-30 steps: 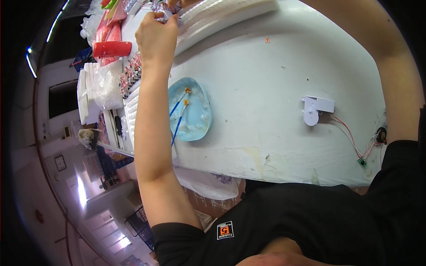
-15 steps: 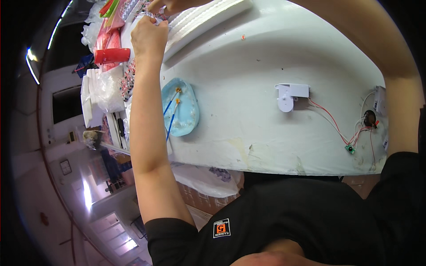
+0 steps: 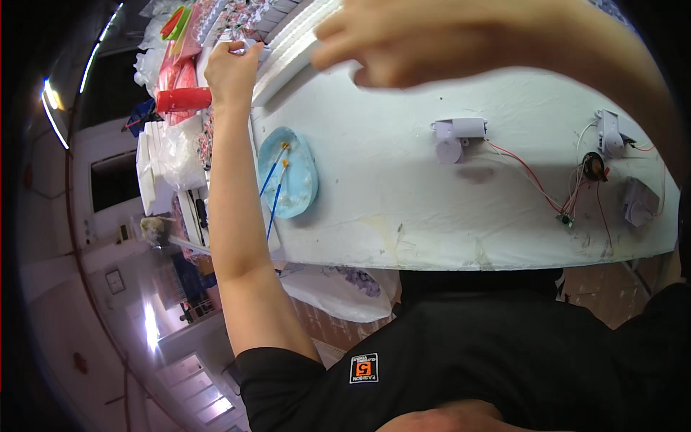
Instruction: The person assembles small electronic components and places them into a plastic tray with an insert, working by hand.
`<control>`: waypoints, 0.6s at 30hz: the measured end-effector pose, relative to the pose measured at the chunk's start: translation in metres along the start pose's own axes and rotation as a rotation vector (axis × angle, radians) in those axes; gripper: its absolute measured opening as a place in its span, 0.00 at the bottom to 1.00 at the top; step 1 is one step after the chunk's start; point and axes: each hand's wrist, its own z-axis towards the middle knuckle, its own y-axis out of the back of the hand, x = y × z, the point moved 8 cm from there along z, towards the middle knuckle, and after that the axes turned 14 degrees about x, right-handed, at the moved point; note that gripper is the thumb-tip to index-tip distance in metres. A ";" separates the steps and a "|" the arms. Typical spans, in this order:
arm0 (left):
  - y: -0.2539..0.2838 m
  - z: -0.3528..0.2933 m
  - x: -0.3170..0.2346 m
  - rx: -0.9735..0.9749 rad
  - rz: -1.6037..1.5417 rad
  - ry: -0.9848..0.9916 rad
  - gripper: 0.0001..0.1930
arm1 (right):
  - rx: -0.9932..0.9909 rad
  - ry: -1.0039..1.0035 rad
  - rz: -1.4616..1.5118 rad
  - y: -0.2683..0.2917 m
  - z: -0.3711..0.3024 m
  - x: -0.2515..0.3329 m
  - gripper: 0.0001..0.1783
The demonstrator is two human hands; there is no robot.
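At the far left of the table, my left hand (image 3: pixel 232 72) is closed, thumb and fingertips pinching a small whitish part (image 3: pixel 252 47) whose kind I cannot make out. A tangle of thin red and white wires (image 3: pixel 243 20) lies just beyond it. My right hand (image 3: pixel 392 43), blurred, hovers over the far middle of the table, fingers apart, nothing visible in them. Nearer me sits a white plastic housing (image 3: pixel 459 135). Its red and white wires run to a small green circuit board (image 3: pixel 566 219) and a round black speaker (image 3: pixel 594 167). Two more housings, a whitish one (image 3: pixel 610 135) and a greyish one (image 3: pixel 639 201), are at the right.
A light-blue dish (image 3: pixel 308 187) with two blue-handled brushes (image 3: pixel 274 198) stands beside my left forearm. White foam strips (image 3: pixel 288 61) lie at the far left. A red roll (image 3: pixel 183 99) and a clear plastic bag (image 3: pixel 181 155) are left of my arm. The table's near edge (image 3: pixel 461 269) curves before my body.
My right hand has left my left hand and swung right and nearer. The left hand has shifted slightly left. The view has shifted, showing more of the housings at the right.
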 end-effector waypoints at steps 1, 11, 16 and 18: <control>0.000 -0.001 0.003 0.007 -0.027 0.013 0.24 | 0.064 -0.043 0.127 -0.013 0.003 0.010 0.12; 0.010 -0.010 0.002 0.065 -0.166 0.122 0.26 | 0.282 -0.015 0.402 0.041 -0.033 0.110 0.27; 0.012 -0.006 -0.011 0.126 -0.082 0.072 0.25 | 0.210 -0.224 0.481 0.054 -0.050 0.120 0.13; 0.007 -0.003 -0.003 0.126 -0.105 0.061 0.25 | 0.152 -0.316 0.485 0.064 -0.055 0.120 0.07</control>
